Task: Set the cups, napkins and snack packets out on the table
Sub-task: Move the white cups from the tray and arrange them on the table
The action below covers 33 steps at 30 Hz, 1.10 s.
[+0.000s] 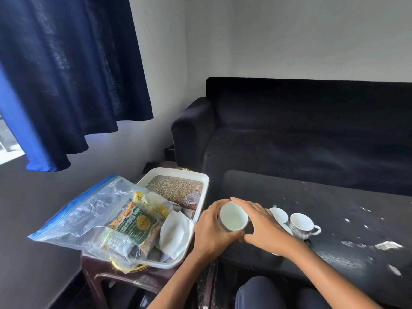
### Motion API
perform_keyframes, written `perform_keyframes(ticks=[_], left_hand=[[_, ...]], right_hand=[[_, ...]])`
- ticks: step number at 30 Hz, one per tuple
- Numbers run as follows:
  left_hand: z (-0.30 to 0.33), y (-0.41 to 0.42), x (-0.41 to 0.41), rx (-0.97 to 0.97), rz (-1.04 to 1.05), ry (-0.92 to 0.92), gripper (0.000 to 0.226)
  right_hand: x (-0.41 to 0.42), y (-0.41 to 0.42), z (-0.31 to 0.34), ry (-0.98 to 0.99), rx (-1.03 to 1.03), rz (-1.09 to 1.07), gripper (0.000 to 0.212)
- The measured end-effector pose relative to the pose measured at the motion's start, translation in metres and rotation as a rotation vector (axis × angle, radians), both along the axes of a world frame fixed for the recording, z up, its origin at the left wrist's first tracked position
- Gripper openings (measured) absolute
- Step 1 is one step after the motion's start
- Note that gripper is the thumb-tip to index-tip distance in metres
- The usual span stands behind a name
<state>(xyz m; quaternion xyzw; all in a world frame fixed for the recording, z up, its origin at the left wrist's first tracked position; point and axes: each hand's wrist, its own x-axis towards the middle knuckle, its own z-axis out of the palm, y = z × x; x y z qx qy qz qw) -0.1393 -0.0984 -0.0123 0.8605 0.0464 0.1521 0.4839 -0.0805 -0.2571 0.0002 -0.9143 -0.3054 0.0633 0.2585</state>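
Your left hand and right hand both hold one white cup, fingers curled round its sides, above the near left edge of the dark table. A second cup stands upright on the table just right of two saucers. The snack packets and napkins lie in the white tray on the side stool, partly under a clear bag.

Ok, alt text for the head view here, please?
Both hands, left and right, hold a white cup above the dark table's edge. Another cup and saucers sit there; snack packets and napkins remain in the white tray.
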Motion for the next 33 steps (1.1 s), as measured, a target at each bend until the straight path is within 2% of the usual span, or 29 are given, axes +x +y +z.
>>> perform_keyframes(ticks=[4,9,13,21,24,27,33], left_hand=[[-0.008,-0.024,-0.005,-0.036,-0.12,-0.007,0.07],[-0.018,-0.058,-0.009,-0.162,-0.249,0.061,0.078],[-0.024,-0.087,-0.007,-0.19,-0.292,0.107,0.081],[-0.035,-0.141,0.002,-0.224,-0.376,0.23,0.065],[-0.042,-0.155,0.003,-0.282,-0.396,0.264,0.055],[-0.053,-0.161,0.001,-0.278,-0.399,0.319,0.058],[-0.074,-0.171,0.004,-0.205,-0.437,0.406,0.064]], right_hand=[[-0.009,-0.025,-0.004,0.04,-0.017,-0.02,0.099],[-0.018,-0.064,-0.008,0.027,0.003,-0.079,0.085],[-0.024,-0.093,-0.008,0.123,0.126,-0.104,0.075],[-0.017,-0.144,-0.024,0.18,0.185,-0.26,0.052],[-0.012,-0.157,-0.035,0.223,0.262,-0.316,0.061],[-0.006,-0.168,-0.05,0.249,0.314,-0.357,0.077],[0.006,-0.176,-0.08,0.29,0.327,-0.448,0.082]])
